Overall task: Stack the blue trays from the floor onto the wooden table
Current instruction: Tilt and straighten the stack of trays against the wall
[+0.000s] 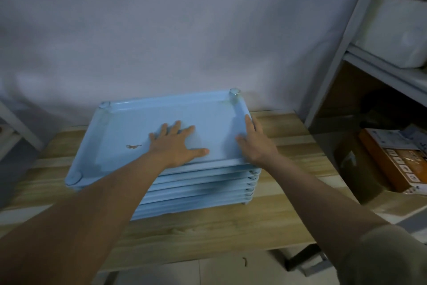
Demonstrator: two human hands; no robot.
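Observation:
A stack of several light blue trays (198, 190) stands on the wooden table (208, 227), pushed back near the white wall. The top tray (129, 127) lies upside down, with small round feet at its corners. My left hand (176, 144) presses flat on the middle of that top tray, fingers spread and straight. My right hand (255, 141) rests on the tray's right edge, fingers straight along the rim and thumb on the tray surface. No tray on the floor is in view.
A grey metal shelf rack (342, 54) stands to the right, holding a white bundle (397, 30). An orange cardboard box (397, 160) sits low beside the table's right end. Another rack frame (16, 123) shows at the far left.

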